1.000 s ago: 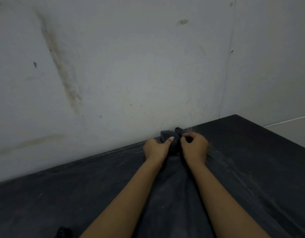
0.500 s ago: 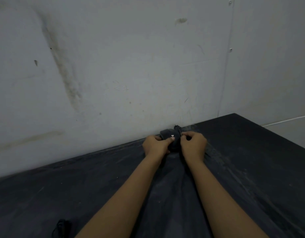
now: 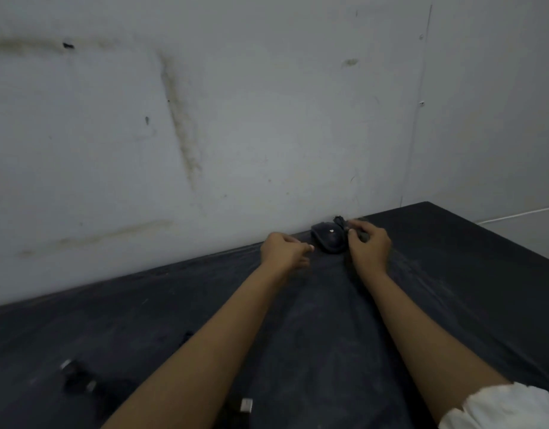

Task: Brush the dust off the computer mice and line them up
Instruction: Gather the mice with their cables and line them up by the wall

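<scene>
One dark mouse (image 3: 329, 240) sits at twelve o'clock, left hand (image 3: 285, 249) curled empty at its nine, right hand (image 3: 368, 244) pinching a dark bundle (image 3: 340, 222) at its three.

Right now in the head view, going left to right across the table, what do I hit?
dark clump with metal ends, lower left → left hand → mouse by the wall → right hand → white sleeve, lower right.
</scene>
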